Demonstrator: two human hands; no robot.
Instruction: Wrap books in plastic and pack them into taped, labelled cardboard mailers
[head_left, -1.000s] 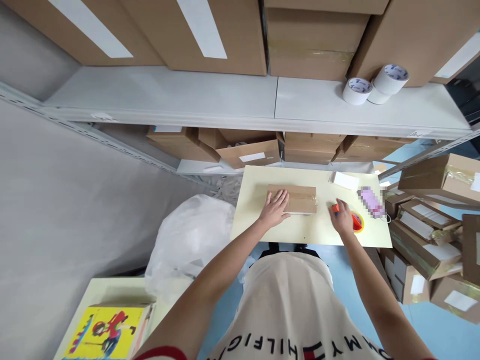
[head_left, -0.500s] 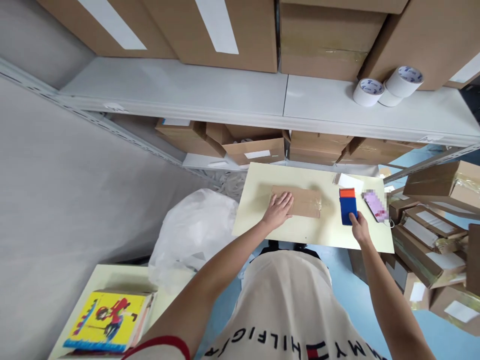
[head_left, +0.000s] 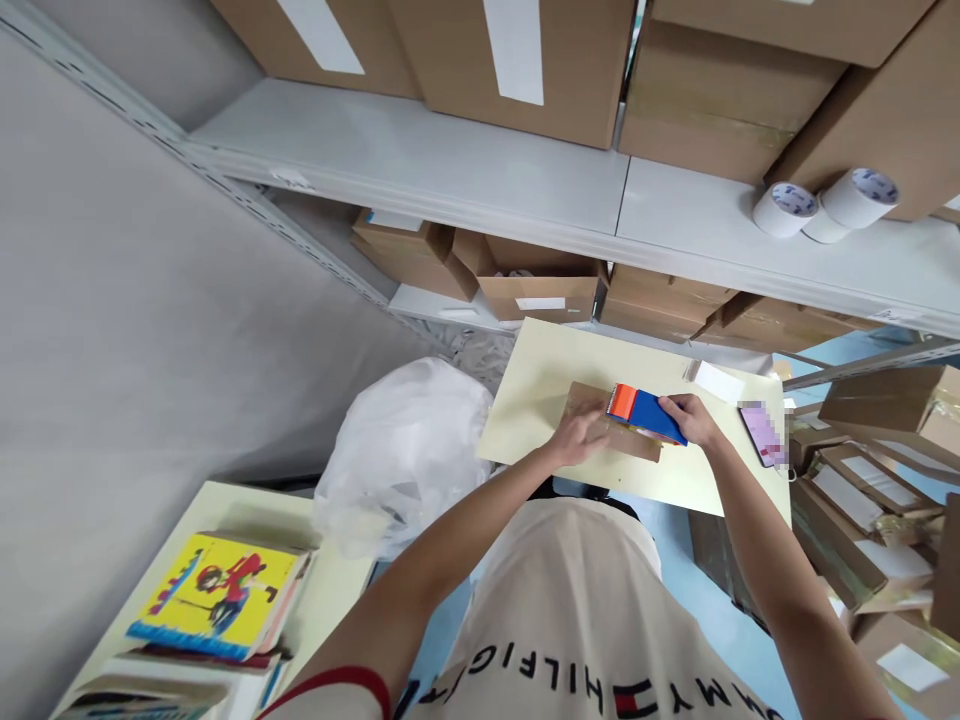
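Observation:
A flat cardboard package lies on the pale yellow table. My right hand grips a blue and orange tape dispenser by its blue body. The dispenser is over the package, its orange end pointing left; whether it touches the cardboard I cannot tell. My left hand is at the package's left part, fingers stretched out and slightly blurred, close to the orange end.
A phone and a white paper lie on the table's right side. White tape rolls stand on the shelf ahead. Boxes are piled at right; a plastic bag and books are at left.
My right hand has brought the tape dispenser left over the package and turned it sideways. My left hand has shifted slightly across the package. The camera view has tilted.

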